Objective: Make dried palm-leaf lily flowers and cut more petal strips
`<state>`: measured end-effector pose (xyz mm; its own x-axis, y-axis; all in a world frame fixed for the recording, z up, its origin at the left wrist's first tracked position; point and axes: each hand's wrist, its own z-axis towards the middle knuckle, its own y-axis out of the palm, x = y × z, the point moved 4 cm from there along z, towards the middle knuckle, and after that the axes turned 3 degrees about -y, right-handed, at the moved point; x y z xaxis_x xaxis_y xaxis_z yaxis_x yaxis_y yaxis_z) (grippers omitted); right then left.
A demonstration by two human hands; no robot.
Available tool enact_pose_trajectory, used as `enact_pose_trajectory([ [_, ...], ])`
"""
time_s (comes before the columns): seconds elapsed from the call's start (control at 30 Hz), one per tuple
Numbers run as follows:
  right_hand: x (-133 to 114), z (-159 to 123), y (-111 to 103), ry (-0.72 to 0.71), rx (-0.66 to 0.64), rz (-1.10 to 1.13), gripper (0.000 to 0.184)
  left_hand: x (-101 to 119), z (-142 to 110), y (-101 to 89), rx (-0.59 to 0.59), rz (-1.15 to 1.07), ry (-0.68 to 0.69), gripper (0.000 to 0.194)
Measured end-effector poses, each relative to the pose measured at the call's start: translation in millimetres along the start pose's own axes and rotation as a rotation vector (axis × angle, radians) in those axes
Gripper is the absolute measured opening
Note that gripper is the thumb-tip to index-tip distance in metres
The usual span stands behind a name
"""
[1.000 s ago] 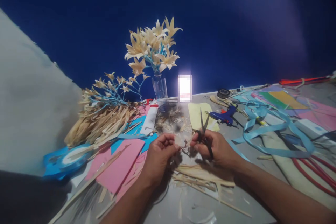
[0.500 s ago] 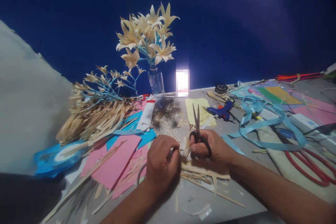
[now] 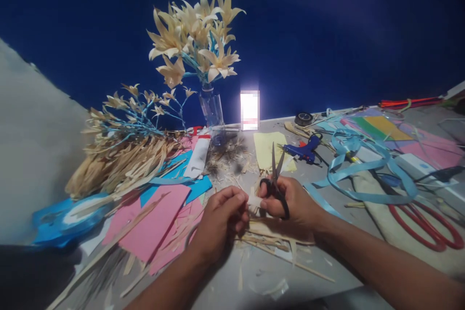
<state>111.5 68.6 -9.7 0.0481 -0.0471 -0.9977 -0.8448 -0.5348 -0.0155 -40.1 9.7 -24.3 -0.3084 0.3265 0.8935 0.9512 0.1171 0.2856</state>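
Note:
Black-handled scissors [image 3: 278,174] rest in my right hand [image 3: 292,198], blades pointing up and slightly parted. Between my two hands is a small pale piece [image 3: 255,199], which looks like a cut strip of dried husk or paper. My left hand [image 3: 227,213] pinches its left end with closed fingers, and my right fingertips meet its right end. Beneath the hands lie dried husk strips [image 3: 279,230] on the grey table [image 3: 218,281]. A plastic bottle [image 3: 211,111] holding pale husk flowers [image 3: 203,34] on blue stems stands behind my left hand.
A blue glue gun [image 3: 303,149] lies beyond my right hand by a yellow sheet [image 3: 267,147]. Light blue ribbon [image 3: 348,169] and red-handled scissors [image 3: 428,232] are on the right. Left are pink sheets [image 3: 152,227], a husk bundle [image 3: 116,162] and a blue ribbon roll [image 3: 69,220].
My left hand has turned and its fingers have lifted, so the pale piece now shows between the hands. The scissors have tilted a little and their blades are wider apart.

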Motion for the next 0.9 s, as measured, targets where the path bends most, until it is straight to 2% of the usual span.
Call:
enact_pose_trajectory([
  [0.1,-1.1,-1.9,2.9,0.015,-0.029,-0.053,0.013,-3.6,-0.3,3.9,-0.063,-0.106,-0.094,0.021],
  [0.27,6.1,2.3,-2.5,0.013,-0.031,0.029,0.018,-7.0,-1.0,4.2,-0.088,-0.076,-0.142,0.018],
  [0.4,13.8,6.4,-6.3,0.051,-0.046,0.157,0.031,-7.7,-0.6,5.4,-0.117,-0.081,-0.118,0.017],
  [0.53,14.3,4.4,-0.5,0.087,-0.031,0.251,0.038,-7.4,2.2,1.0,0.006,-0.146,-0.041,0.02],
  [0.6,13.3,2.3,3.5,0.092,-0.017,0.26,0.038,-10.1,3.5,0.1,0.029,-0.13,-0.036,0.021],
  [0.8,13.4,0.4,5.8,0.119,0.031,0.211,0.036,-18.9,2.3,6.1,-0.084,-0.173,-0.06,0.023],
  [0.9,10.6,0.3,6.9,0.129,0.001,0.209,0.038,-17.1,2.3,6.6,-0.06,-0.17,-0.055,0.026],
])
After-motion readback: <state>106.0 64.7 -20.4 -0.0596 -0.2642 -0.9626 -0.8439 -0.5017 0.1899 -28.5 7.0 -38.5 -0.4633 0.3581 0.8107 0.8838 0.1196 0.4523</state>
